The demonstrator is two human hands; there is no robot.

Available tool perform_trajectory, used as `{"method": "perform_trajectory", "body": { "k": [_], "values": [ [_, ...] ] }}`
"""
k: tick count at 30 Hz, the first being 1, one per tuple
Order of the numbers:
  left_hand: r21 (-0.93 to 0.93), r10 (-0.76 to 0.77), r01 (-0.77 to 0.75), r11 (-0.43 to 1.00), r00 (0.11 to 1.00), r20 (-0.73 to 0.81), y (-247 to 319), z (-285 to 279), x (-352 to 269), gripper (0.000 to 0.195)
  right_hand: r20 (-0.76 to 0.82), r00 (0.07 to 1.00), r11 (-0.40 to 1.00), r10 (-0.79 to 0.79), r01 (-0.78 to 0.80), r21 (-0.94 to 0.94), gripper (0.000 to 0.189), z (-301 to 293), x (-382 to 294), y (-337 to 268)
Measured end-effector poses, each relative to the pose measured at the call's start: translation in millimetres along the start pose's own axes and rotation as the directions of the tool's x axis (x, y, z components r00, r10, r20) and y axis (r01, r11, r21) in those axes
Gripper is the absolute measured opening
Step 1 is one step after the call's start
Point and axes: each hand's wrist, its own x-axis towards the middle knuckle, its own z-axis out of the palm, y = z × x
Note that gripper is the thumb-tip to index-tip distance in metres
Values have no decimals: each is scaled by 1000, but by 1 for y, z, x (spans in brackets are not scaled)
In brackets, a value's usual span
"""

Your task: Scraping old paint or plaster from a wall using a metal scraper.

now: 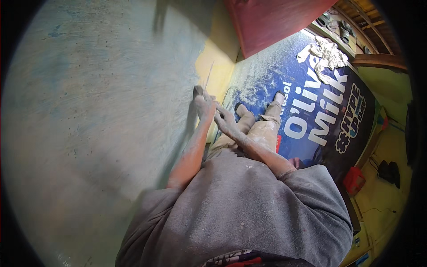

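Observation:
My left hand (204, 106), coated in pale dust, is pressed to the wall (133, 100) at the edge between its grey-white patchy surface and a yellow strip (217, 60). Its fingers close on a small dark grey pad (197, 90), perhaps sandpaper, which lies against the wall. Just right of it is my right hand (227, 120), also dusty, with bent fingers reaching close to the left hand. Whether the right fingers hold anything is unclear.
A printed blue banner (310, 106) covers the floor, dusted with powder around my feet. A crumpled white cloth (328, 55) lies on it. Overhead, a red panel (273, 23) juts out from the wall. Footwear (345, 31) sits on a ledge; a red object (354, 180) is at right.

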Motion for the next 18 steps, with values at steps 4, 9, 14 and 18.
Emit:
{"method": "perform_trajectory", "body": {
  "k": [4,9,14,18],
  "values": [
    [238,216,-209,948,976,-4,-6,5,20,32,83,978,943,194,-209,259,40,-1,15,-8],
    [293,230,-198,935,970,-79,-10,-2,13,22,-14,999,979,44,-40,197,39,12,-4,-9],
    [297,47,-22,955,996,-76,-25,31,52,30,88,957,900,277,-290,324,38,-22,16,-34],
    [-555,-216,435,709,884,415,38,17,-10,38,166,910,763,380,-410,499,24,-46,-5,-42]
  ]
}}
